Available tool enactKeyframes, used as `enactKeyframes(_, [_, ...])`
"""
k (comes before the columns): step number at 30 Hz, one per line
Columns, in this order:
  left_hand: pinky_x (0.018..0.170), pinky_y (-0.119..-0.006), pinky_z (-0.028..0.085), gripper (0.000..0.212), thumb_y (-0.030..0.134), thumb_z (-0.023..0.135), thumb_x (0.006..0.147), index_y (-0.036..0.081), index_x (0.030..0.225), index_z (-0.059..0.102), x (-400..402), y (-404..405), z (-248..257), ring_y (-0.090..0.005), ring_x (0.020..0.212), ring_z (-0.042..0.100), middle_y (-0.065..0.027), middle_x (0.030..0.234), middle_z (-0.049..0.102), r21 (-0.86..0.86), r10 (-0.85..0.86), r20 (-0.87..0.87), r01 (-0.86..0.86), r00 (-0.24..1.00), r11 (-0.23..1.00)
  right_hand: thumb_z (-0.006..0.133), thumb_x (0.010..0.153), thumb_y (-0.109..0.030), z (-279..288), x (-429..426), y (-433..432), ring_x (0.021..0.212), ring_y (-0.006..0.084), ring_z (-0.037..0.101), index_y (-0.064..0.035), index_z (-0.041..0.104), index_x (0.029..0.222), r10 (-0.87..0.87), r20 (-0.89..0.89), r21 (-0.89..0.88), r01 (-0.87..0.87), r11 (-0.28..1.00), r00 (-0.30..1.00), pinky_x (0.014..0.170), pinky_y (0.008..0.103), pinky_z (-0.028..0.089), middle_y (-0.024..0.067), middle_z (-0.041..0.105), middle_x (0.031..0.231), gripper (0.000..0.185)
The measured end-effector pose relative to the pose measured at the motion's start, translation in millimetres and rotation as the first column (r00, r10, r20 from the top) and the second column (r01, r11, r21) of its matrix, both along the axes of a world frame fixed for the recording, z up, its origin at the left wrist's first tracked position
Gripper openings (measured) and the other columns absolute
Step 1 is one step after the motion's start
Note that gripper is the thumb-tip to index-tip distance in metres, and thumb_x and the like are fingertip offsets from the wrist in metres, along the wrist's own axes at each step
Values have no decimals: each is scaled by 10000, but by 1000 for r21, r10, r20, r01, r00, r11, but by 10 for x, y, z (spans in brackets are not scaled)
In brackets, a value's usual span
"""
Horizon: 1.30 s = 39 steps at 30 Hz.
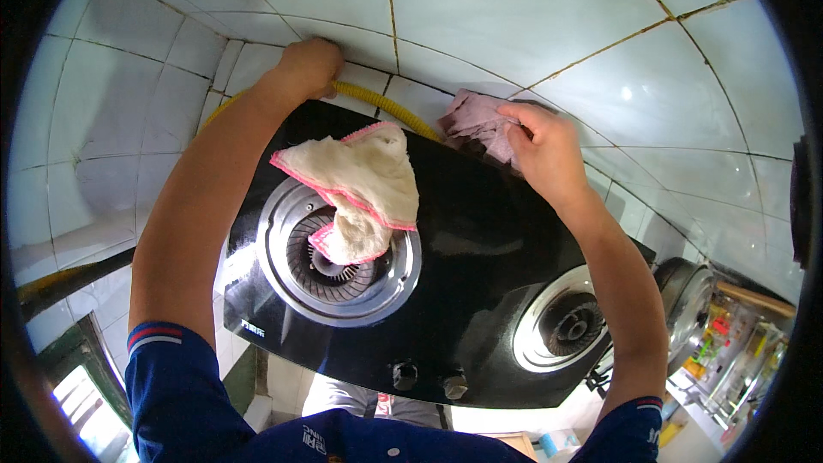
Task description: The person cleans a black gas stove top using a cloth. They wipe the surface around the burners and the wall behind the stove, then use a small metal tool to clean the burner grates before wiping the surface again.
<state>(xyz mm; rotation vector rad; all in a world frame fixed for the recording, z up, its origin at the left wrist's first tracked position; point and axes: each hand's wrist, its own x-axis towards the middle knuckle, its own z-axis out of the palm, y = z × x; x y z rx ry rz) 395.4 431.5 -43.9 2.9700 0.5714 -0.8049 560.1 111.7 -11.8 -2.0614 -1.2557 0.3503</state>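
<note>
A yellow corrugated gas hose (388, 105) runs along the wall behind the black glass gas cooktop (479, 251). My left hand (311, 67) grips this hose near the back left corner. Between the fingers of my right hand (546, 145) is a crumpled pinkish-purple cloth (479, 121), at the cooktop's rear edge against the tiles. A cream cloth with pink stitched edging (363, 183) lies bunched over part of the left burner (334, 299). The right burner (572, 328) is partly behind my right forearm.
White wall tiles (501, 19) with brown grout rise behind the cooktop. Two control knobs (405, 374) sit at its front. At the right stand a pot with a glass lid (685, 308) and a cluttered rack of colourful items (720, 341). A green-framed window (80, 392) is at lower left.
</note>
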Motion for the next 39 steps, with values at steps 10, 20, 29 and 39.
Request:
enactKeyframes(10, [798,-387,523,309,166,713,712,24,986,698,-244,154,198,-285,863,652,-152,896,677,-551,267,152,-143,952,822,640,810,-12,84,-194,341,844,344,674,-61,646,1082,123,435,115,-190,975,892,724,404,569,156,666,1042,277])
enactKeyframes(20, [832,-326,480,275,127,646,735,-2,978,669,-618,132,193,-241,907,609,-124,961,654,-791,433,384,48,815,610,577,824,9,135,-392,921,810,344,662,-63,676,1107,214,171,-147,-190,971,962,724,420,541,162,687,995,309])
enactKeyframes(29, [827,-372,473,261,114,674,719,-9,949,650,-711,32,256,-287,878,594,-133,900,610,-626,311,577,165,755,762,552,889,-51,-31,-502,1396,875,132,649,-27,732,1048,188,-558,73,-178,981,809,843,296,503,84,734,973,242])
enactKeyframes(39, [763,-397,489,206,153,680,719,26,880,677,-692,3,165,-317,844,622,-124,876,657,-518,262,710,232,654,823,449,996,-384,-374,-635,2120,838,134,593,-90,660,1099,49,-889,-193,-470,861,455,732,286,485,30,668,999,376])
